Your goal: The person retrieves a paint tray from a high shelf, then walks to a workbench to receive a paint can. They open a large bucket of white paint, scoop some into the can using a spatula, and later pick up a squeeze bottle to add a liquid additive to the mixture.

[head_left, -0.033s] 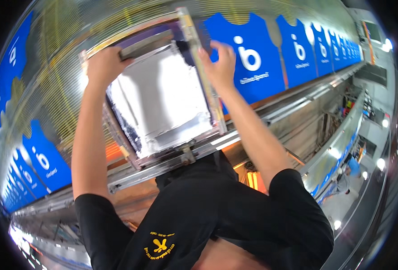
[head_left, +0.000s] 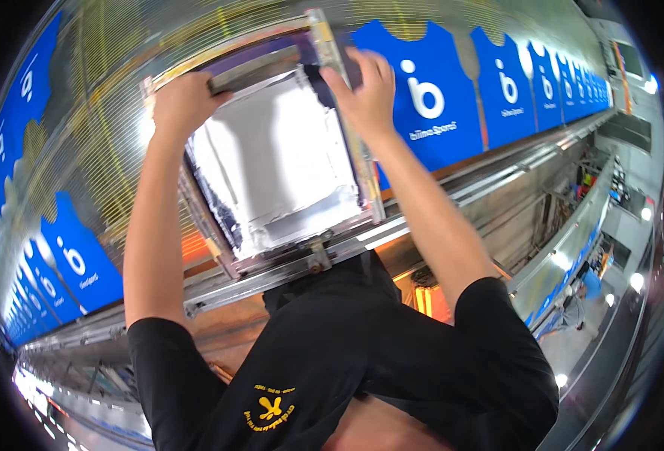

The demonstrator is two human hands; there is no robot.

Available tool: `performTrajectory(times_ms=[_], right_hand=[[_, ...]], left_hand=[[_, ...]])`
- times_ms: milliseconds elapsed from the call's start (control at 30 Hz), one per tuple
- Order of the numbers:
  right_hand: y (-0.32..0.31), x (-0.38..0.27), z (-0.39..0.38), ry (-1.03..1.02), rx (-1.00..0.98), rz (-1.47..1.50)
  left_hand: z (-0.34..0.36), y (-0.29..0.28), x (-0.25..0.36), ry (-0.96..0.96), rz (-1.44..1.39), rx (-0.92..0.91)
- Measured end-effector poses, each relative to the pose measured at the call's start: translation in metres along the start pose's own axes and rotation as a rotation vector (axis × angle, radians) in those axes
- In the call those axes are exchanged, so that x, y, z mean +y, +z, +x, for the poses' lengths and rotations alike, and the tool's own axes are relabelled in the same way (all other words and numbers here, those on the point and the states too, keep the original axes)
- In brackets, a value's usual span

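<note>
A screen printing frame [head_left: 372,197] lies tilted over the long table in front of me. White ink [head_left: 287,150] covers the middle of its mesh, with dark ragged edges around it. Along the frame's far end runs a grey squeegee [head_left: 261,69]. My left hand [head_left: 183,105] is closed around the squeegee's left end, near the far left corner. At the far right side my right hand [head_left: 369,94] is open, thumb and fingers apart. The thumb reaches over the frame's right rail towards the inside; whether it touches the rail I cannot tell.
Blue shirt-shaped pieces [head_left: 463,113] with white prints lie in a row along the table, on both sides of the frame. A metal rail [head_left: 490,184] runs along the near edge, with a clamp [head_left: 318,257] by the frame. Another person [head_left: 572,304] stands far right.
My right hand has shifted inward, its thumb now over the frame's right rail. My left hand still grips the squeegee. The whole view has shifted slightly.
</note>
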State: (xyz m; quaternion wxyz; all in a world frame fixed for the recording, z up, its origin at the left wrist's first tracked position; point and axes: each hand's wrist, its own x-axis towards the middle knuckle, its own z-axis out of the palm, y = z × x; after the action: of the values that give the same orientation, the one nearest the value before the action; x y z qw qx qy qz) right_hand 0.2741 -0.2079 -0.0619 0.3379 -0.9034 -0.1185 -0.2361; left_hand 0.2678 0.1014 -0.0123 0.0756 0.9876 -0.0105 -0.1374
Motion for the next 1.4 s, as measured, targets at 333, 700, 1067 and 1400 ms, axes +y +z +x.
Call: performTrajectory(times_ms=[333, 700, 1067, 1400], right_hand=[[0.049, -0.047, 0.028, -0.414, -0.643, -0.153], [-0.113, -0.071, -0.176, -0.384, -0.617, 0.023], [-0.096, -0.066, -0.091, -0.439, -0.700, 0.075], [0.066, -0.046, 0.070, -0.330, -0.557, -0.056]], left_hand=[[-0.038, 0.027, 0.015, 0.003, -0.020, 0.107], [-0.270, 0.123, 0.116, 0.025, -0.130, 0.284], [-0.200, 0.048, 0.081, 0.033, -0.168, -0.001], [0.010, 0.000, 0.000, -0.041, -0.052, 0.079]])
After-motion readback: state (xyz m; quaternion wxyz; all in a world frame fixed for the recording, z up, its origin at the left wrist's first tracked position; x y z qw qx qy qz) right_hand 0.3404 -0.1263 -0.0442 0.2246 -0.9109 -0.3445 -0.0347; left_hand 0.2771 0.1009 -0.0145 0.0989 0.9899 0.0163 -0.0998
